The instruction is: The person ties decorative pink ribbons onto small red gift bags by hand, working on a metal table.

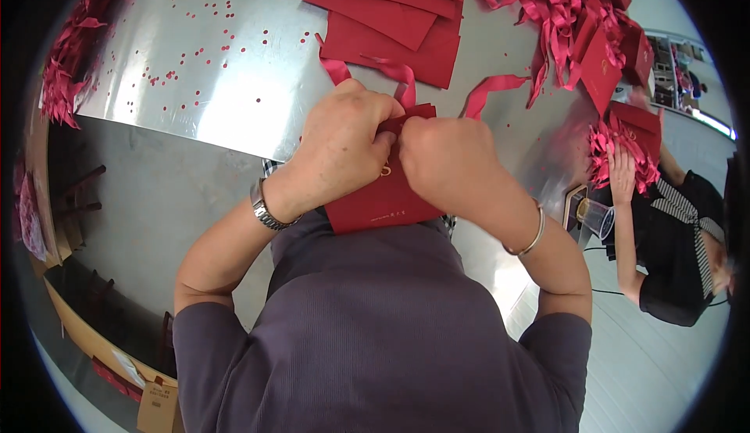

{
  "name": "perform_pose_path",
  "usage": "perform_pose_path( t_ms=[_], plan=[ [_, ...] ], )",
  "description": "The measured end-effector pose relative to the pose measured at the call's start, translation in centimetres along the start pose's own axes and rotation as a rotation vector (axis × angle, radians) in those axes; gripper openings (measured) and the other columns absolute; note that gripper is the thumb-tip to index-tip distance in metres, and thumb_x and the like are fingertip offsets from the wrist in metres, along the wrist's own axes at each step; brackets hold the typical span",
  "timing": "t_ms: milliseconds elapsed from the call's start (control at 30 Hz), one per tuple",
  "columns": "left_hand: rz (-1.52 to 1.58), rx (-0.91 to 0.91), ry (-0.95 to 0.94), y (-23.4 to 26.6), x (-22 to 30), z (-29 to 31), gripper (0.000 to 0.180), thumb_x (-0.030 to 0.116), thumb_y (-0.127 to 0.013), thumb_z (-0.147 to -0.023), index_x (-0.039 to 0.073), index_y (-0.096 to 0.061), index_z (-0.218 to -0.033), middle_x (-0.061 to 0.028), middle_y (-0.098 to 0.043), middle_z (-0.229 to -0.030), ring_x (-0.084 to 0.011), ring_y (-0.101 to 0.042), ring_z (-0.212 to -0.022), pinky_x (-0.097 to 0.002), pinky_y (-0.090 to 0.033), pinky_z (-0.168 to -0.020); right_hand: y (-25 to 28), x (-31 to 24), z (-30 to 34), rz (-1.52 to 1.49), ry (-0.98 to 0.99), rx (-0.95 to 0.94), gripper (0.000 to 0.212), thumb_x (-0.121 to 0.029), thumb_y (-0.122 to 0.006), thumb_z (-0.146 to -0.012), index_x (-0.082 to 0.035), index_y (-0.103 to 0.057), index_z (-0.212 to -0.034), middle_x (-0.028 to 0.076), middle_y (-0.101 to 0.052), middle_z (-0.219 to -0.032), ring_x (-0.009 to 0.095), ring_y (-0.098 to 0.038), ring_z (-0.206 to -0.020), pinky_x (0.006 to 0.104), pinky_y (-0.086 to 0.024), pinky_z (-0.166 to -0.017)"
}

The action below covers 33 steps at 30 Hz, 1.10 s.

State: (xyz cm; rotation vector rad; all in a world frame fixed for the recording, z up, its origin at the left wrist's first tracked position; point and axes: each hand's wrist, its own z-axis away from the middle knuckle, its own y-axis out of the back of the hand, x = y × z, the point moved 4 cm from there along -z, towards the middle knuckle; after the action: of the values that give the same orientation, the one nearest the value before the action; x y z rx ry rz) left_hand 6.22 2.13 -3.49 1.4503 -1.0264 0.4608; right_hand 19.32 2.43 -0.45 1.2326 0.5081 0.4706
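A red paper bag with gold print is in front of my body, at the table's near edge. My left hand is closed on its upper part, thumb and forefinger pinched together. Close beside it, my right hand is also closed at the bag's top. Pinkish-red ribbon sticks out past my left hand, and another ribbon end extends beyond my right hand. The fingertips are partly hidden, so exactly how ribbon and paper lie between them cannot be seen.
Flat red paper bags lie stacked ahead on the metal table, with small red paper dots scattered left. Piles of ribboned bags are at the far right; more ribbons at far left. At right, a co-worker's hand touches ribbons near a plastic cup.
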Motion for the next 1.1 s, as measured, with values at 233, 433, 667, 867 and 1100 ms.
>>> perform_pose_path(
  t_ms=[233,433,667,867,1100],
  plan=[
    [0.004,-0.026,-0.033,0.1,0.4,-0.1,0.02,0.002,-0.063,-0.071,0.004,-0.068,-0.09,-0.0099,-0.066,-0.082,-0.0316,-0.058,-0.084,-0.0414,-0.049,-0.076,-0.8,1.2,0.0,-0.421,-0.153,0.066,0.025,-0.021,-0.054,-0.088,-0.001,-0.065,-0.076,0.018,-0.064,-0.07,0.037,-0.063,-0.065,0.0486,-0.049,-0.059],
    [0.291,-0.516,0.09,1.3,-0.8,-3.6,0.019,0.002,-0.056,-0.084,-0.002,-0.069,-0.097,-0.0141,-0.068,-0.085,-0.0257,-0.065,-0.081,-0.0329,-0.051,-0.077,-0.2,0.1,1.5,-0.295,-0.107,0.169,0.021,-0.018,-0.06,-0.087,-0.003,-0.06,-0.072,0.013,-0.062,-0.064,0.032,-0.063,-0.059,0.0442,-0.047,-0.049],
    [0.134,-0.741,0.003,1.0,-0.1,-5.5,0.012,0.003,-0.061,-0.082,0.001,-0.068,-0.092,-0.0141,-0.068,-0.084,-0.0269,-0.065,-0.08,-0.0352,-0.05,-0.072,-0.9,0.4,1.6,-0.31,-0.163,0.247,0.022,-0.02,-0.063,-0.087,-0.006,-0.055,-0.072,0.012,-0.057,-0.061,0.033,-0.058,-0.057,0.0437,-0.044,-0.051],
    [-0.125,-0.622,-0.142,0.2,-0.4,-4.7,0.004,0.004,-0.063,-0.079,0.002,-0.062,-0.082,-0.0138,-0.064,-0.078,-0.0335,-0.062,-0.077,-0.0413,-0.049,-0.067,-2.0,1.3,1.7,-0.481,-0.192,0.25,0.031,-0.029,-0.067,-0.084,-0.003,-0.057,-0.07,0.013,-0.062,-0.065,0.033,-0.062,-0.06,0.0429,-0.046,-0.052],
    [-0.574,-0.13,-0.059,4.9,-2.4,-4.3,0.006,0.007,-0.062,-0.08,0.006,-0.06,-0.085,-0.0124,-0.064,-0.083,-0.0331,-0.061,-0.083,-0.0425,-0.05,-0.07,-1.5,1.7,1.4,-0.408,-0.217,0.143,0.037,-0.037,-0.069,-0.082,-0.004,-0.059,-0.07,0.015,-0.062,-0.065,0.035,-0.062,-0.061,0.0445,-0.046,-0.054]
  ],
)
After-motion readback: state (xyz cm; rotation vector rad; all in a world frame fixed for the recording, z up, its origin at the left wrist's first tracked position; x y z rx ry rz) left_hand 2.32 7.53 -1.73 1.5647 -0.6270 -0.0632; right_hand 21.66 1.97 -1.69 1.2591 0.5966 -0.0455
